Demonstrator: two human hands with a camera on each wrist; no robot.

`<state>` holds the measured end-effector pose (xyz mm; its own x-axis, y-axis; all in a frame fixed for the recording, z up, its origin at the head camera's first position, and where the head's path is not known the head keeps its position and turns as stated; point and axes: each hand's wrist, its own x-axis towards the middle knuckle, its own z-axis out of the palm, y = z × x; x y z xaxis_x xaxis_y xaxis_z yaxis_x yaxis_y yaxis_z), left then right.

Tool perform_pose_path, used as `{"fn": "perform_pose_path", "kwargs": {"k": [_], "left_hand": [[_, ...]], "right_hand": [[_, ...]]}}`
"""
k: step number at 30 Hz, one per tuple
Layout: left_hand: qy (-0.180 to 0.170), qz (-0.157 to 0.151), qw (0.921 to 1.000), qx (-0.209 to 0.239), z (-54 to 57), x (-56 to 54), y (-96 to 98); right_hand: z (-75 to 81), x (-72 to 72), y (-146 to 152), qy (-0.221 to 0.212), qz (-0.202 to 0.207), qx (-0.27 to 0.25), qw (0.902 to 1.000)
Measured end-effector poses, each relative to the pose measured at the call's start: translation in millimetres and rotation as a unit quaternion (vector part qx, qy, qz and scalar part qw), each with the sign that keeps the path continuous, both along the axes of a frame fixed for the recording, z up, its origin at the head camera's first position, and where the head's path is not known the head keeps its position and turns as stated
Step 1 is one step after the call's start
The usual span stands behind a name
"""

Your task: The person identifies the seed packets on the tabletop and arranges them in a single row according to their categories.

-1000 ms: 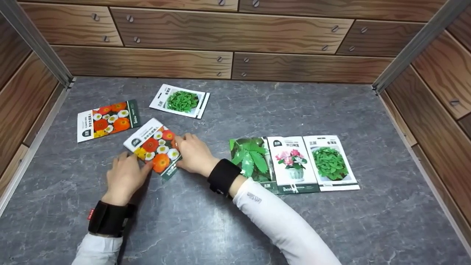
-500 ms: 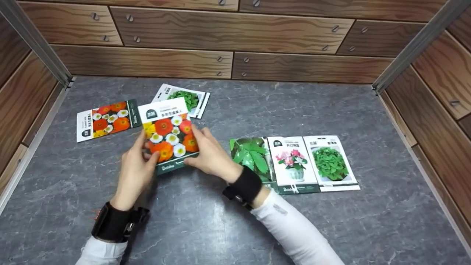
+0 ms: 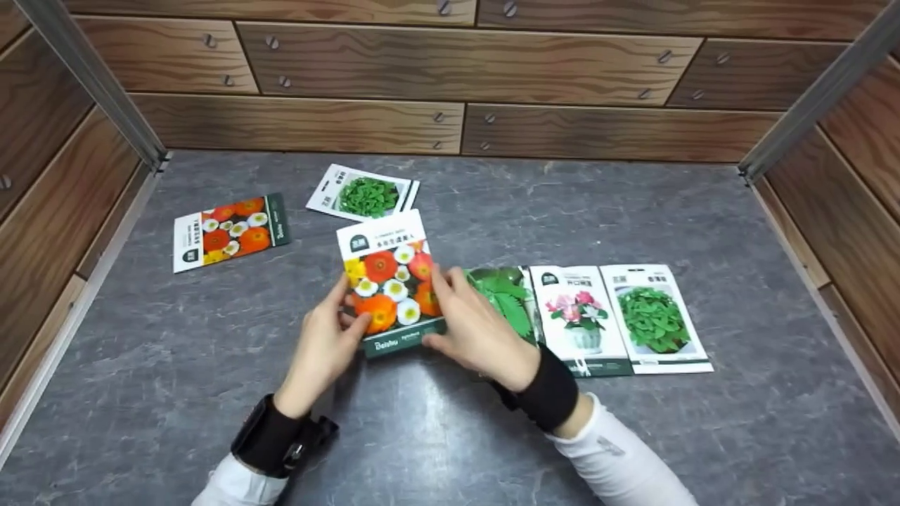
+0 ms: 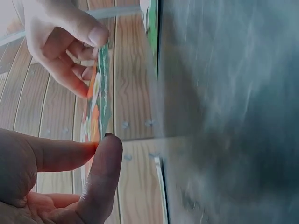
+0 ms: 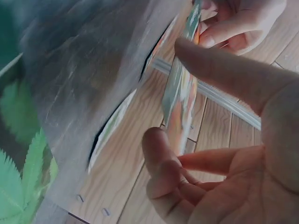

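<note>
A seed packet (image 3: 395, 270) with orange, red and white poppies is held up off the table, its lettering upright to me. My left hand (image 3: 325, 344) pinches its left edge between thumb and fingers. On the opposite edge, my right hand (image 3: 485, 330) grips it, thumb near the lower corner. Both wrist views show the packet (image 4: 97, 100) edge-on, apart from the tabletop. Just beyond the right hand lies a green leaf packet (image 3: 503, 295), partly hidden by that hand. Beside it are a pink flower packet (image 3: 580, 316) and a green herb packet (image 3: 657, 320), in a row.
A second poppy packet (image 3: 232, 232) lies turned sideways at the left. Another herb packet (image 3: 365, 193) lies tilted farther back, its lower edge near the held packet. Wood-patterned walls (image 3: 365, 123) bound the grey tabletop (image 3: 562, 211) at the back and sides.
The poppy packet has been lifted off the table, turned upright, and carried to the right by both hands. The head view has shifted slightly. The other packets stay put.
</note>
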<state>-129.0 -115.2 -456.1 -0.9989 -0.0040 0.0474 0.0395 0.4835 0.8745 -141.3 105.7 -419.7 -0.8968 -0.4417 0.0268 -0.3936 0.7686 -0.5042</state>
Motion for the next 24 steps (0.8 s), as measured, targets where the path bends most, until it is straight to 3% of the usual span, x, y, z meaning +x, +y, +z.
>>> {"fn": "perform_pose_path", "kwargs": {"k": [3,9,17,24], "left_hand": [[-0.034,-0.009,0.9994,0.007,2.3,2.1,4.8],[-0.063,-0.033,0.9975,0.0,6.1,5.2,9.1],[-0.084,-0.065,0.9932,-0.048,10.0,7.0,5.1],[-0.111,-0.081,0.9869,-0.085,6.4,7.2,4.4]], "right_hand": [[-0.2,5.8,9,-0.005,0.009,0.015,0.9998],[-2.5,16.0,21,0.016,0.024,0.056,0.998],[-2.7,25.1,22,0.031,0.046,0.101,0.9933],[-7.4,29.4,20,0.047,0.072,0.155,0.9842]]}}
